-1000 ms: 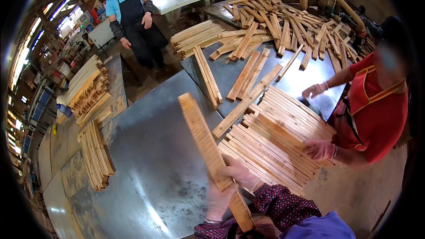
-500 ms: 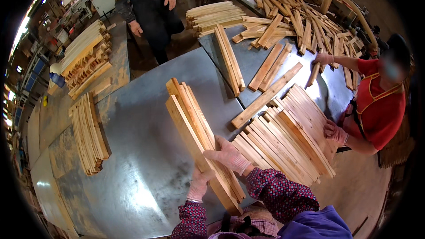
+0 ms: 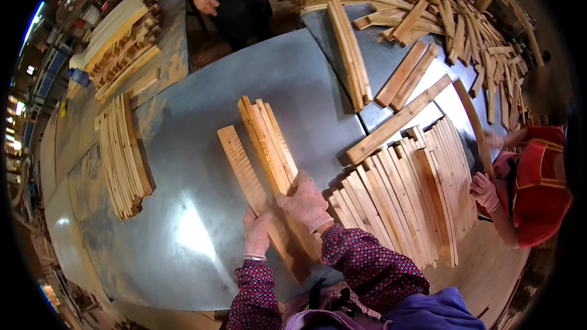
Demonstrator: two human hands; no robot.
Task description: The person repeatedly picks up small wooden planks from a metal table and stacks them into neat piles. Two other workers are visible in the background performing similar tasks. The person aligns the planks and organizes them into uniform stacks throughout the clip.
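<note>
My gloved left hand (image 3: 257,232) is closed on the edge of a flat wooden board (image 3: 243,168), which is tilted away on the left. My gloved right hand (image 3: 304,203) grips several narrow wooden strips (image 3: 269,140) laid side by side. A gap separates the board from the strips at their far ends; nearer me they converge. Both pieces of the load slant toward my body over the metal tabletop (image 3: 183,146). Just right of my right hand lies a wide row of similar strips (image 3: 391,189).
A co-worker in red (image 3: 538,189) on the right holds one strip (image 3: 474,125). A stack of strips (image 3: 122,159) lies at left, a taller stack (image 3: 119,36) behind it. Loose pieces (image 3: 458,24) heap at the far right. Another person's hand (image 3: 203,1) shows across the table.
The board in my left hand has come apart from the strips, toward the left. The co-worker in red has lifted a strip. My view has shifted slightly.
</note>
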